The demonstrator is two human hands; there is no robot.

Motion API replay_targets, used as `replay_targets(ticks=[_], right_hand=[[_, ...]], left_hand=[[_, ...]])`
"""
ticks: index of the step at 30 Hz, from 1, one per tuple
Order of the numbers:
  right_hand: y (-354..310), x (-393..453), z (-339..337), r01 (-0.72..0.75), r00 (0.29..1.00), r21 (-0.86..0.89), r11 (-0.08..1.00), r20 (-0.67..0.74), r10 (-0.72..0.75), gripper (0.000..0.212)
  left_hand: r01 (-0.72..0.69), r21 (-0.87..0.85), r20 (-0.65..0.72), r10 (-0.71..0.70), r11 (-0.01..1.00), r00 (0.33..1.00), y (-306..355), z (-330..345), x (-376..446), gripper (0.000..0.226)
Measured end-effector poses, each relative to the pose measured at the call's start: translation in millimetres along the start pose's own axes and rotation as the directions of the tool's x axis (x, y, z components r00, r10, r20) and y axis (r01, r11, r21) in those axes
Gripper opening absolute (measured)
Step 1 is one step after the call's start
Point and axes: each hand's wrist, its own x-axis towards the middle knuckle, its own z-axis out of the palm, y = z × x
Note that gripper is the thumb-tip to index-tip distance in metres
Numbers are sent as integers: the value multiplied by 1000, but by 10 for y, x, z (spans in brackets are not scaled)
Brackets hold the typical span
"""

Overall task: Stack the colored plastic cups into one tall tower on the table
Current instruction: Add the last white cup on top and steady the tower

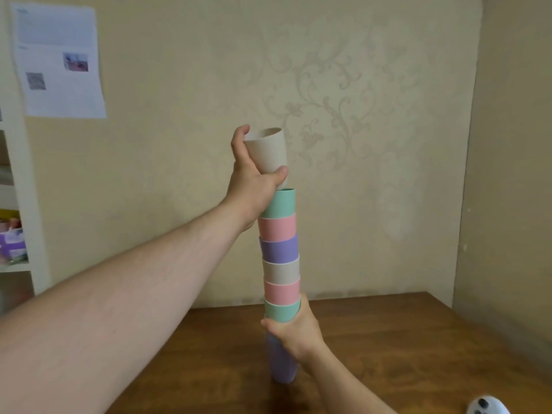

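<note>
Above the tall nested tower of pastel plastic cups [280, 264], the left hand [254, 186] grips a light, stiff beige plastic cup [268, 153] by its wall, while the right hand [295, 330] clasps the tower low down.

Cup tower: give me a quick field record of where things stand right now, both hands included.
tower: seven nested cups, upright on wooden table
order from top: green, pink, purple, beige, pink, green, purple
top cup: green cup, mouth up
left hand: holds beige cup just above the tower, tilted, not yet seated
right hand: grips the tower low, around the lower green cup
</note>
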Motion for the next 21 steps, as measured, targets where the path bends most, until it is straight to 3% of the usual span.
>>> replay_targets(ticks=[3, 5, 10, 16, 21], right_hand=[[5, -2, -4, 7, 1000, 9, 1000, 9, -7, 77], [-6, -13, -8, 10, 1000, 14, 1000, 14, -10, 75], [-11, -25, -7, 14, 1000, 12, 1000, 19, -14, 77], [-20, -29, -9, 31, 999, 10, 999, 34, -32, 79], [-28, -44, -10, 24, 999, 17, 1000, 26, -24, 80]], left_hand=[[57, 79, 96, -65, 995, 993, -83, 69, -31, 94], [123, 39, 114, -127, 992, 985, -171, 91, -86, 86], [45, 92, 215, -64, 995, 974, -306, 87, -180, 73], [-73, 208, 159, 39, 976, 986, -374, 67, -201, 80], [-32, 199, 28, 27, 979, 999, -500, 112, -238, 91]])
